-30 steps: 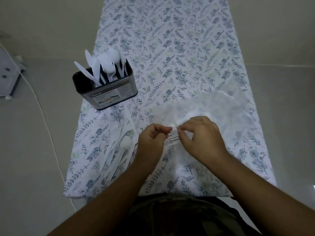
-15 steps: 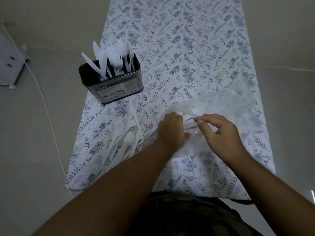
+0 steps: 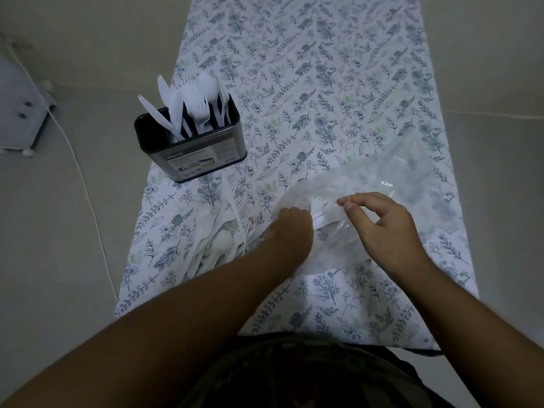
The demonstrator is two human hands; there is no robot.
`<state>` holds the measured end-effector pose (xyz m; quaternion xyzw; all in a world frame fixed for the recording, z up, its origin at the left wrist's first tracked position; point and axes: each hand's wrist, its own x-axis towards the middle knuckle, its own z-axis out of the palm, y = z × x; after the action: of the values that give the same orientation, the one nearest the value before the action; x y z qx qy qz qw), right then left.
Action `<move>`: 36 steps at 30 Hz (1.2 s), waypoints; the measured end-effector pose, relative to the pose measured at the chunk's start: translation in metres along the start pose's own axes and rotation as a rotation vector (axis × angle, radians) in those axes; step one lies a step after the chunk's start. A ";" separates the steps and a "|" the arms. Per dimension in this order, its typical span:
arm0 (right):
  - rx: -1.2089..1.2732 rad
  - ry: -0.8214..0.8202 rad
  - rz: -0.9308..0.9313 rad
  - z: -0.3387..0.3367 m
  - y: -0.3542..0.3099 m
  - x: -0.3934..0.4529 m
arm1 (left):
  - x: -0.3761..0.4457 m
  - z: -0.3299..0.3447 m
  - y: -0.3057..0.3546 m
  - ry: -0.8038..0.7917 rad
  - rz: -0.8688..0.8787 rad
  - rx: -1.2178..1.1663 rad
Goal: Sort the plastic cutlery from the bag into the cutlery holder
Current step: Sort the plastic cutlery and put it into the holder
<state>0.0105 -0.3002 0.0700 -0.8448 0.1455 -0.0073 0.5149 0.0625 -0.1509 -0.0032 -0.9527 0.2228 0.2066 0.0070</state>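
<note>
While reaching in: left hand [image 3: 294,228] went into the bag [image 3: 368,184], fingers hidden, grip unknowable.
Mouth: right hand [image 3: 382,228] pinched rim; best lifted wide.
Holder [image 3: 191,151]: part filled.

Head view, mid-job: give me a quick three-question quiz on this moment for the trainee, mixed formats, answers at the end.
1. True or false: the cutlery holder already has white cutlery standing in it.
2. Multiple choice: where does the loose pile of cutlery lie? A) inside the holder, B) on the floral cloth beside the left hand, C) on the floor.
3. Fill in: the right hand pinches the edge of the clear plastic ____.

Key: 1 true; 2 B; 3 bag. Whether the left hand's fingers grip anything at the bag's mouth cannot be seen from here.
</note>
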 end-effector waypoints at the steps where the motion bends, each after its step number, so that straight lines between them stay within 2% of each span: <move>1: -0.001 0.001 0.001 0.000 0.000 0.000 | -0.009 -0.003 -0.006 -0.003 -0.018 -0.067; 7: -0.107 -0.025 -0.032 0.004 0.007 0.007 | -0.084 0.004 -0.049 -0.052 -0.179 -0.394; 11: -0.381 -0.089 -0.090 0.016 0.018 0.013 | -0.133 0.022 -0.068 -0.063 -0.292 -0.548; 14: -0.596 -0.225 -0.118 0.036 0.026 0.015 | -0.153 0.025 -0.074 -0.028 -0.327 -0.596; 19: -0.770 -0.448 -0.158 0.061 0.058 0.003 | -0.142 0.020 -0.071 0.078 -0.298 -0.587; 23: -0.696 -0.485 -0.252 0.052 0.073 -0.005 | -0.114 0.008 -0.062 0.120 -0.300 -0.545; 29: -0.620 -0.541 -0.392 0.031 0.079 -0.016 | -0.092 0.006 -0.039 0.099 -0.308 -0.490; 31: -0.505 -0.519 -0.322 0.031 0.072 -0.021 | -0.091 0.008 -0.031 0.079 -0.308 -0.518; 34: -0.214 -0.357 -0.032 0.033 0.058 -0.028 | -0.094 0.013 -0.023 -0.011 -0.273 -0.564; 36: -0.148 -0.269 0.099 0.038 0.051 -0.031 | -0.097 0.016 -0.023 -0.063 -0.231 -0.547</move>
<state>-0.0247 -0.2810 0.0116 -0.8656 0.1170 0.1421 0.4657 -0.0130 -0.0880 0.0193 -0.9314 0.0488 0.2861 -0.2198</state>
